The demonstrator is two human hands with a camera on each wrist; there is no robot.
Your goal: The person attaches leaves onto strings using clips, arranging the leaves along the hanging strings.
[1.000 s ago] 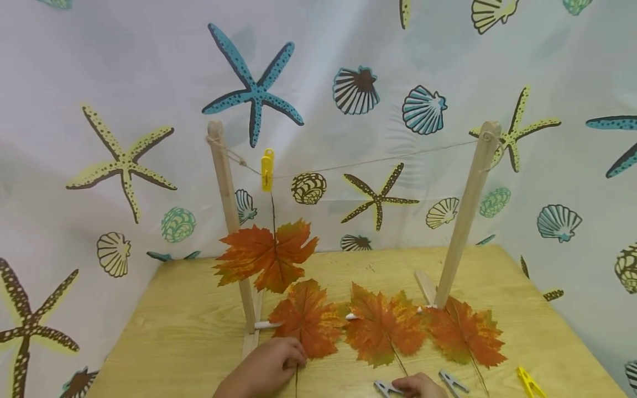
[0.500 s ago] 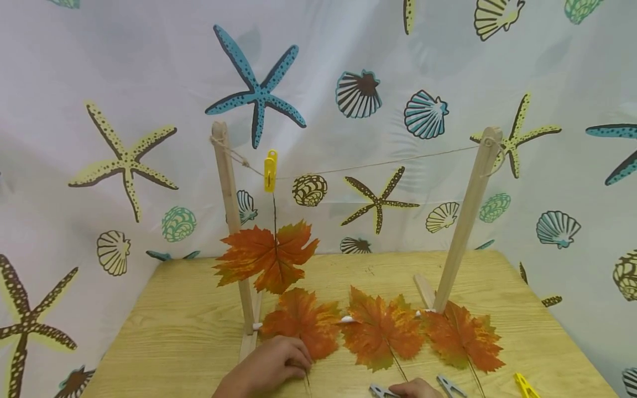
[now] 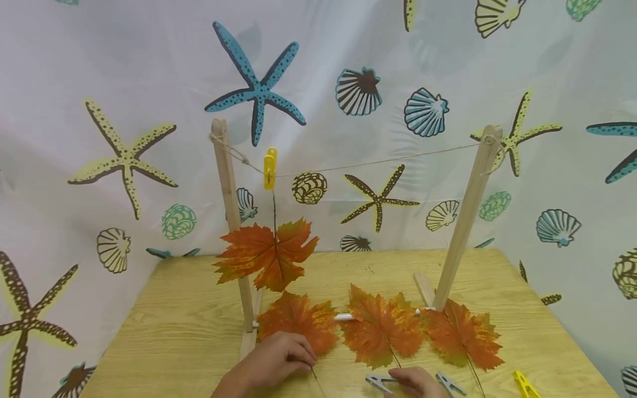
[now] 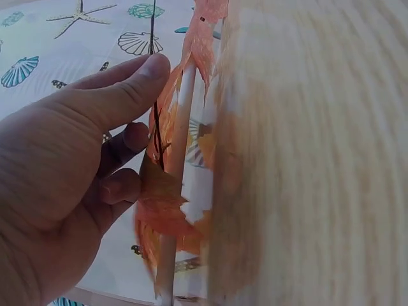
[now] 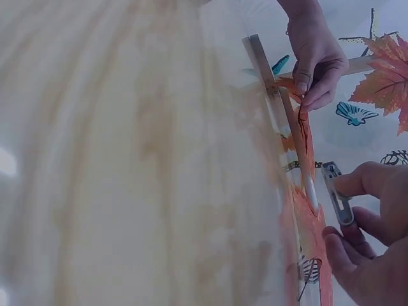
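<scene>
My left hand (image 3: 278, 359) pinches the dark stem (image 4: 157, 127) of an orange-red artificial leaf (image 3: 298, 320), between thumb and forefinger in the left wrist view. The leaf lies low at the left post's foot. My right hand (image 3: 419, 381) holds a grey clothespin (image 5: 346, 215) between thumb and fingers at the table's front. Two more leaves lie in a row: a middle leaf (image 3: 380, 326) and a right leaf (image 3: 463, 334). Another leaf (image 3: 269, 251) hangs by its stem from a yellow clothespin (image 3: 270, 168) on the twine (image 3: 378, 161).
The twine runs between a left wooden post (image 3: 228, 182) and a right wooden post (image 3: 465, 221). A white rod (image 3: 344, 317) joins their bases. A second grey clothespin (image 3: 450, 383) and a yellow clothespin (image 3: 525, 384) lie at the wooden table's (image 3: 164, 326) front right.
The left leaf has shifted slightly left and down, and its stem now slants to the right. The right hand has lifted the grey clothespin slightly.
</scene>
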